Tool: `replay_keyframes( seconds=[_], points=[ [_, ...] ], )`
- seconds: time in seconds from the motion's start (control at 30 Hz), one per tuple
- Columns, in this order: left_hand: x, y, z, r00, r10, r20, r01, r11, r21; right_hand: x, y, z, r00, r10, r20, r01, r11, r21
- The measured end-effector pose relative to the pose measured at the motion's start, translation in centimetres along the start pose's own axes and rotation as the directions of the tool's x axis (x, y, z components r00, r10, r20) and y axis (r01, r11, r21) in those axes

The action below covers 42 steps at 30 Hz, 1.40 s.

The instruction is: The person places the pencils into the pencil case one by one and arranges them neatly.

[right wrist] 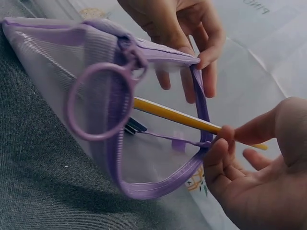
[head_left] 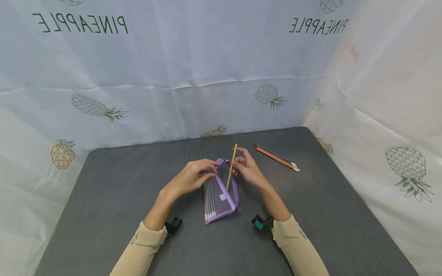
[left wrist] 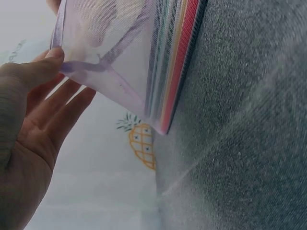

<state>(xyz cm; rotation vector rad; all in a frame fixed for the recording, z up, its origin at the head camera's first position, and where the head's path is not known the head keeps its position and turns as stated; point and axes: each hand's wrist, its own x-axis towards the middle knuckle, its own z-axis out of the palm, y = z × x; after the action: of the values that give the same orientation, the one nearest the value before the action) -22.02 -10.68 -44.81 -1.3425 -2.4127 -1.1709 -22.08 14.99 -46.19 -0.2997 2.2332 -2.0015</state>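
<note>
A see-through mesh pencil case [head_left: 221, 216] with purple zip edging lies on the table, its mouth spread wide. My left hand [head_left: 194, 175] pinches the edge of the mouth between thumb and fingers. A yellow pencil [head_left: 232, 165] slants into the opening, its lower part inside the case. My right hand [head_left: 248, 168] pinches this pencil near its upper end, close to the purple rim, as the right wrist view shows. Several pencils [left wrist: 180, 62], red and dark ones among them, lie inside along one side. The zip's purple ring pull [right wrist: 76, 127] hangs at the near corner.
Several loose pencils [head_left: 276, 157], dark, yellow and red, lie together on the dark grey table [head_left: 124, 191] to the right of the case, beyond my right hand. A white curtain [head_left: 193, 46] printed with pineapples stands behind the table and along its sides.
</note>
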Motion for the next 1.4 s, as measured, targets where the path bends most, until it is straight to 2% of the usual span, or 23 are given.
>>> replay_keyframes(
  seconds=[0.2, 0.33, 0.6, 0.9, 1.23, 1.4],
  points=[
    [-0.1, -0.4, -0.3, 1.0, -0.012, -0.015, 0.012, 1.0, 0.007, -0.4, -0.1, 0.3, 0.996, 0.05, 0.077, -0.044, 0.996, -0.077],
    [-0.2, -0.5, -0.5, 1.0, -0.011, -0.027, 0.012, 1.0, 0.028, -0.5, -0.2, 0.6, 0.991, 0.076, 0.107, -0.066, 0.993, -0.095],
    [-0.1, -0.3, -0.6, 0.999, 0.022, -0.027, -0.021, 0.999, 0.042, -0.6, 0.1, 0.9, 0.988, 0.13, 0.077, -0.112, 0.972, -0.206],
    [0.1, -0.1, -0.2, 0.999, 0.045, -0.025, -0.044, 0.997, 0.066, -0.7, 0.1, 1.8, 0.993, 0.096, 0.07, -0.068, 0.941, -0.332],
    [0.1, -0.2, 0.3, 0.997, 0.076, -0.029, -0.073, 0.993, 0.097, -0.8, 0.5, 2.6, 0.996, 0.068, 0.054, -0.045, 0.936, -0.349],
    [0.1, -0.3, 0.3, 0.995, 0.098, -0.027, -0.095, 0.99, 0.103, -0.8, 0.2, 2.0, 0.998, 0.026, 0.063, 0.0, 0.925, -0.379]
  ],
)
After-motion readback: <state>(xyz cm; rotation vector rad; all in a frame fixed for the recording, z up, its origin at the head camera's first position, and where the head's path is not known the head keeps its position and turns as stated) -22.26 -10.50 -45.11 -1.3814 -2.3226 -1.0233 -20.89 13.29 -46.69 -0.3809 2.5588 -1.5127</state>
